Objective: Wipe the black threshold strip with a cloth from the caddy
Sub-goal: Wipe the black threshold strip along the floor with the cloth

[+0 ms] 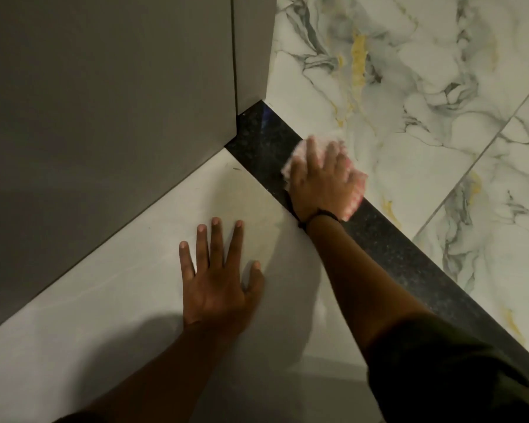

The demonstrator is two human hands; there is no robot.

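pressing cloth (353, 195) flat on black strip (388, 245) w/ right hand (321, 181); left hand (219, 282) splayed, empty.

Wall (104, 117): flat grey panels fill the upper left, with a thin vertical joint (234, 56) between two sections. The panel base meets the floor along a straight diagonal edge.

Near floor (119, 300): plain off-white tile — smooth, faintly veined, with soft shadows across the lower part.

Far floor (409, 87): glossy marble-pattern tile — white with grey veins and yellow streaks. A grout line (486, 141) runs diagonally across it at the right.

Lighting: dim and warm.
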